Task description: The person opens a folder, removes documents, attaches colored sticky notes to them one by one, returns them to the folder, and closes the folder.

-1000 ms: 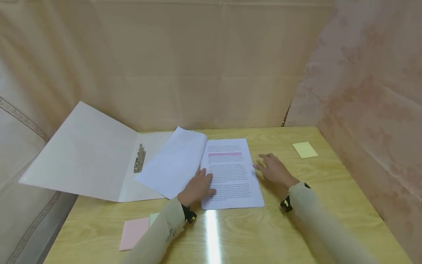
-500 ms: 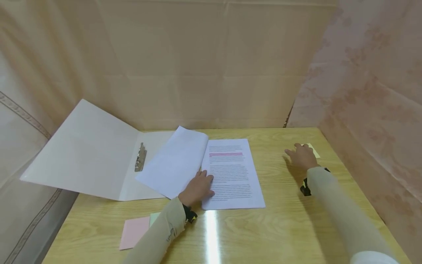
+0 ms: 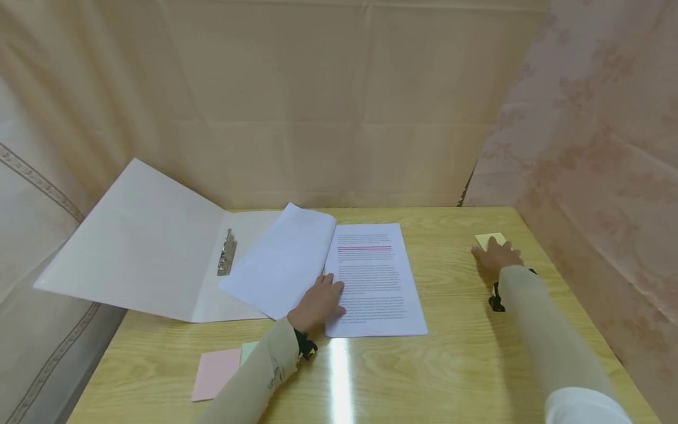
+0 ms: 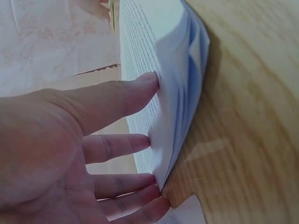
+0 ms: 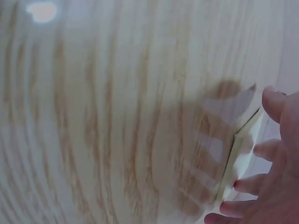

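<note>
My left hand [image 3: 318,303] rests with spread, mostly straight fingers on the left edge of a stack of printed sheets [image 3: 373,282]. In the left wrist view, its thumb and fingertips press on the text page [image 4: 140,51], whose corner edges fan apart. One page [image 3: 283,259] is turned over to the left, its blank back up. At the far right, my right hand [image 3: 498,254] lies over a yellow sticky note pad [image 3: 488,238], covering its near part. The right wrist view shows extended fingers touching the yellow pad [image 5: 238,158], thumb apart from it.
An open white folder [image 3: 132,247] with a metal clip [image 3: 226,253] lies on the left, its cover tilted up. A pink sticky pad [image 3: 216,374] and a partly hidden green one [image 3: 247,351] lie near the left forearm. Curtains enclose the wooden table [image 3: 455,365].
My right hand has moved rightward from beside the printed sheets onto the yellow sticky note pad. The left hand has stayed on the pages.
</note>
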Demonstrator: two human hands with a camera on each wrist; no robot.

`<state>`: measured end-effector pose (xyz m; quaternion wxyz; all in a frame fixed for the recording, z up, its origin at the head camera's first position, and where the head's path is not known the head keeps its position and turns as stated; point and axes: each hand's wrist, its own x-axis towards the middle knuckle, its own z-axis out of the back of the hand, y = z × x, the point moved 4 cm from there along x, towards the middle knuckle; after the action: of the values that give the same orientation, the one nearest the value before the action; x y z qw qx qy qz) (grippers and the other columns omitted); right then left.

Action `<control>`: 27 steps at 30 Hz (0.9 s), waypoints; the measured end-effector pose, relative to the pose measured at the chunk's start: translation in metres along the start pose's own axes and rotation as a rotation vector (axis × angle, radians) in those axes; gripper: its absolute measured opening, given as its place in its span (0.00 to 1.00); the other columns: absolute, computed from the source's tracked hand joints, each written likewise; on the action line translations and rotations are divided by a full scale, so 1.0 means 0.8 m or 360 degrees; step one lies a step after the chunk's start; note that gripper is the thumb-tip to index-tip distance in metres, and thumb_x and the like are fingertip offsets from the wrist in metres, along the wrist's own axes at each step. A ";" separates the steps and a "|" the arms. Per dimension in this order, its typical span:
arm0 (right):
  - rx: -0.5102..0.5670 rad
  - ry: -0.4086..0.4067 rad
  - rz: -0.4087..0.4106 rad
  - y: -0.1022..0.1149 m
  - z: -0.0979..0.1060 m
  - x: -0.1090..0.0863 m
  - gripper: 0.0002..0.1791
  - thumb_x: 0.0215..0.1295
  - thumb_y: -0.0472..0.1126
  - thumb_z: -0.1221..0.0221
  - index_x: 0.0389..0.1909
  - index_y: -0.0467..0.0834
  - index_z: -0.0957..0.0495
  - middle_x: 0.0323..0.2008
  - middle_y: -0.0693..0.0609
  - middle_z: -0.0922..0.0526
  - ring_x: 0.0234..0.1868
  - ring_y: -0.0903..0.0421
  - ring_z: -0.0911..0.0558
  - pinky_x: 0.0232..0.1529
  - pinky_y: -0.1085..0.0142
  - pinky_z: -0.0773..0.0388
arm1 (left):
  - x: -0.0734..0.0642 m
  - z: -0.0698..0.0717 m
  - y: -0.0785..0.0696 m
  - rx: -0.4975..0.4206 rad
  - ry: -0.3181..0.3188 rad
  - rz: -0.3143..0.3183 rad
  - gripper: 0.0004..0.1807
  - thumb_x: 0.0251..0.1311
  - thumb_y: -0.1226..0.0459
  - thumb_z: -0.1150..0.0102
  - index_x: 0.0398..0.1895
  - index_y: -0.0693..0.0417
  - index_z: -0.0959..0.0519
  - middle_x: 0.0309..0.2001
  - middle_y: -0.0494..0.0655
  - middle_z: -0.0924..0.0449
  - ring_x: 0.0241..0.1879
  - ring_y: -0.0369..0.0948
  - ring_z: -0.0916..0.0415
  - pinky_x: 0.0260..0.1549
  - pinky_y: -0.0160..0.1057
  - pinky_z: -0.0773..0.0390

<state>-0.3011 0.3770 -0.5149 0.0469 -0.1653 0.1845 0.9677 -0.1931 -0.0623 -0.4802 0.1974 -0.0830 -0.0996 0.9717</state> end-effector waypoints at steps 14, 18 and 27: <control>0.0027 -0.0293 -0.0072 0.007 0.008 -0.018 0.40 0.71 0.56 0.52 0.55 0.17 0.38 0.45 0.18 0.26 0.43 0.25 0.23 0.37 0.42 0.23 | 0.005 0.006 0.002 0.0019 0.0032 0.0028 0.32 0.54 0.55 0.30 0.59 0.62 0.25 0.56 0.60 0.26 0.55 0.52 0.31 0.57 0.48 0.28; 0.0124 -0.0348 -0.0230 -0.001 0.007 -0.017 0.48 0.66 0.60 0.47 0.61 0.18 0.43 0.51 0.15 0.32 0.49 0.21 0.30 0.41 0.40 0.26 | 0.006 0.006 0.002 0.0011 0.0047 0.0038 0.32 0.54 0.55 0.30 0.60 0.62 0.25 0.57 0.60 0.26 0.56 0.52 0.32 0.57 0.48 0.28; 0.0210 -0.0096 -0.0301 -0.004 0.017 -0.024 0.63 0.52 0.71 0.39 0.65 0.18 0.43 0.64 0.11 0.54 0.64 0.15 0.52 0.60 0.29 0.44 | 0.007 0.004 0.004 0.0024 0.0052 0.0034 0.32 0.55 0.54 0.31 0.61 0.61 0.25 0.61 0.60 0.27 0.60 0.53 0.32 0.60 0.48 0.30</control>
<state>-0.2866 0.3848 -0.4973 0.1544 -0.1494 0.2298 0.9492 -0.2002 -0.0631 -0.4785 0.1893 -0.0983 -0.0883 0.9730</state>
